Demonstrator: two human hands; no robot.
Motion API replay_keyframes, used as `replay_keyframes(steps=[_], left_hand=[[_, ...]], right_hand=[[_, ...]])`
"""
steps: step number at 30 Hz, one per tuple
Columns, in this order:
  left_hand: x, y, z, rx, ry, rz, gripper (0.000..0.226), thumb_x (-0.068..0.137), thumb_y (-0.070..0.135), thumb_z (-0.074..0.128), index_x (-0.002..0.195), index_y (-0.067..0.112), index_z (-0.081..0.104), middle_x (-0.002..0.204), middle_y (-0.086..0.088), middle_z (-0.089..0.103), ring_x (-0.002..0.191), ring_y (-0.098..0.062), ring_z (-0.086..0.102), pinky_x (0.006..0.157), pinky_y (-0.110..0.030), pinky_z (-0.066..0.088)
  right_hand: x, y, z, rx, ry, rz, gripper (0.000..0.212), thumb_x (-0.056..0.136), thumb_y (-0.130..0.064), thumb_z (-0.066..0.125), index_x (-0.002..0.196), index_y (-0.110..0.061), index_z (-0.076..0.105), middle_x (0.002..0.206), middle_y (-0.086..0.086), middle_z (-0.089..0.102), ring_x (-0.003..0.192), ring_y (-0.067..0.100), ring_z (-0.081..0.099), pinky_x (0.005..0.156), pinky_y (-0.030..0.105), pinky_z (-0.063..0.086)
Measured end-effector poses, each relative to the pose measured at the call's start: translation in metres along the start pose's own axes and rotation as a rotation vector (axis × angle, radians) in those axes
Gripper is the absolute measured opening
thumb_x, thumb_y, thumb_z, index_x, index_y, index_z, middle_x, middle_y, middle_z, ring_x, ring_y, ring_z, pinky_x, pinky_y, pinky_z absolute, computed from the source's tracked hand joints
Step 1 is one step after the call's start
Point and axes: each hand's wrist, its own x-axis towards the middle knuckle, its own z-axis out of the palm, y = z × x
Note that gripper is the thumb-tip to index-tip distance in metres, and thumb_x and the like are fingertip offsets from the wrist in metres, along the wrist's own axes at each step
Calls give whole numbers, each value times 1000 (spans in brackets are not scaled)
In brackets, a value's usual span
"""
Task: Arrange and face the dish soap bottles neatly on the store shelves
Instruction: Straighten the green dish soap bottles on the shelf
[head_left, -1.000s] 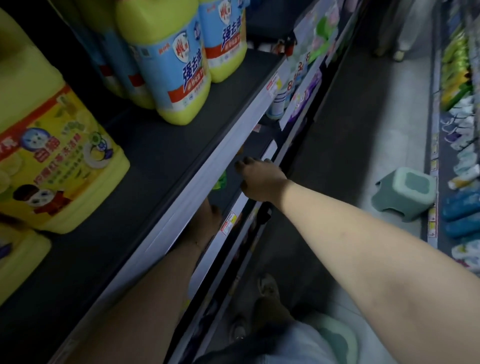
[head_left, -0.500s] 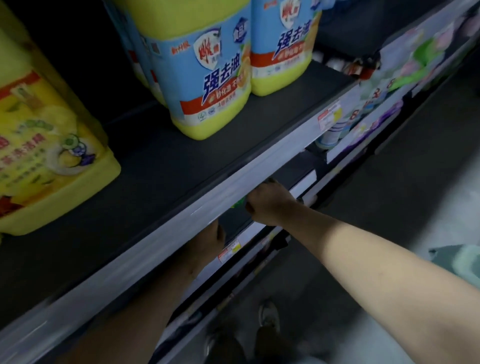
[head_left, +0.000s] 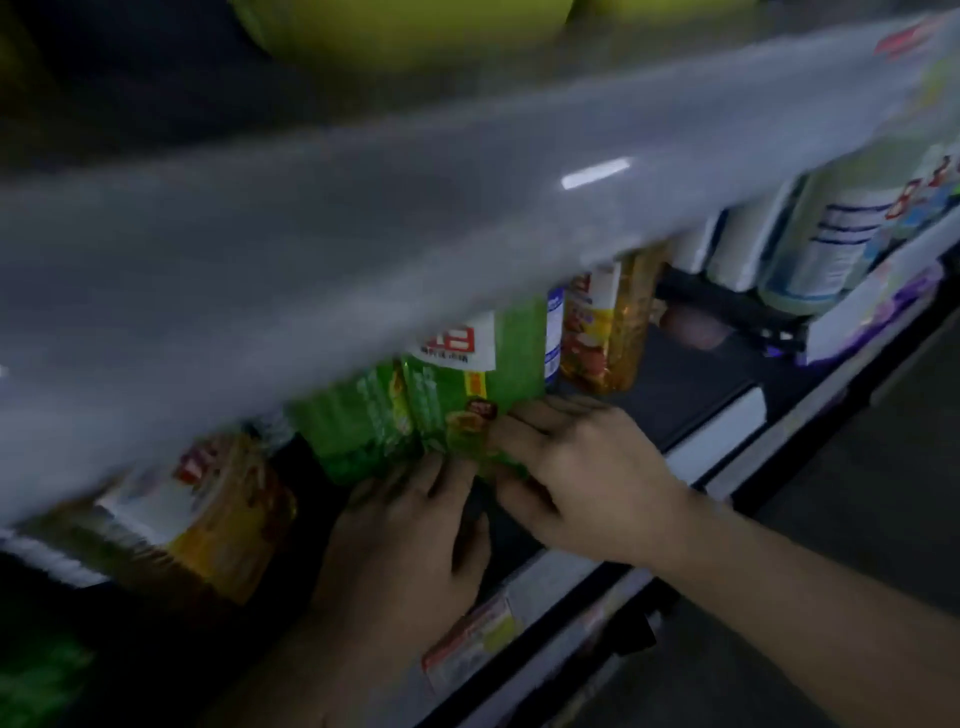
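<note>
Sightline drops under the upper shelf edge (head_left: 415, 234), and the lower shelf (head_left: 691, 395) comes into view. 0.5 s back both hands reach out of sight beneath that edge while the jugs (head_left: 395, 31) fill the picture; now those jugs are only a yellow blur at the top.

Both hands meet at 1 green bottle (head_left: 483, 374), which stands near the front of the lower shelf and touches a 2nd green one (head_left: 353, 426) on its left. The right hand (head_left: 587, 478) curls round the bottle's base, fingers on its right side and thumb across the front. The left hand (head_left: 410, 525) lays roughly straight fingers against the lower front and does not seem to wrap it, though blur hides the tips.

Amber bottles flank the pair, 1 at the left (head_left: 223, 514) and 1 just to the right (head_left: 602, 332). White bottles (head_left: 727, 249) stand further along.

For the task, blind reaching gives way to handling — the person can now see what they hold. I judge the step in hand to be turning or sliding this bottle so its label squares to the aisle. The picture is too smeared to tell whether the label already faces out, and the rest of the row looks still to be done.
</note>
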Motion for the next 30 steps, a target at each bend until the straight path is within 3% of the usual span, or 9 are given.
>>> replay_keyframes(steps=[2,5,10,13,19,21,24,30], left_hand=[[4,-4,5,17,36,3,27,77,46,45,92,26,54,74,8,58,61,-16,60,48,-24,44],[14,-16,9,-6,87,8,37,77,49,42,106,29,54,85,8,63,72,-18,64,57,-28,51],[25,-29,13,-20,255,100,29,73,46,41,94,28,53,77,12,50,69,-14,49,60,-30,45],[24,-31,19,-9,276,129,26,74,44,48,95,28,50,79,12,48,71,-14,48,62,-31,44],[10,-35,23,49,193,65,26,83,42,58,100,25,49,93,1,57,83,-21,55,73,-40,52],[3,-33,22,89,164,3,28,87,44,56,104,23,48,97,-1,59,86,-22,56,71,-36,51],[-8,-32,17,117,139,-93,28,89,44,54,107,24,48,103,2,57,89,-18,52,64,-29,38],[-26,-15,-6,-26,125,-260,34,89,37,60,116,17,51,109,-5,57,90,-19,49,76,-30,46]], right_hand=[[-1,0,9,14,83,-31,24,85,-31,50,101,-14,57,72,5,61,61,30,59,47,33,48],[2,3,21,0,176,-30,32,86,-35,47,97,-11,66,71,6,64,58,30,62,42,37,47],[7,6,42,-43,392,-40,23,85,-31,55,91,-12,68,64,-8,50,53,13,49,45,32,46],[7,4,51,-42,468,-3,23,86,-33,57,87,-12,67,62,-8,47,54,14,49,49,33,46],[-5,1,53,40,448,59,18,83,-33,60,80,-15,65,58,-4,52,54,15,52,52,33,47],[-13,2,52,74,431,79,16,82,-33,61,79,-17,64,60,-3,56,55,15,53,54,36,49],[-22,3,45,85,404,126,12,82,-31,63,77,-21,62,59,-5,56,55,13,53,54,35,49],[-37,0,20,30,293,327,15,83,-34,63,82,-20,57,70,0,58,71,23,56,59,30,40]])
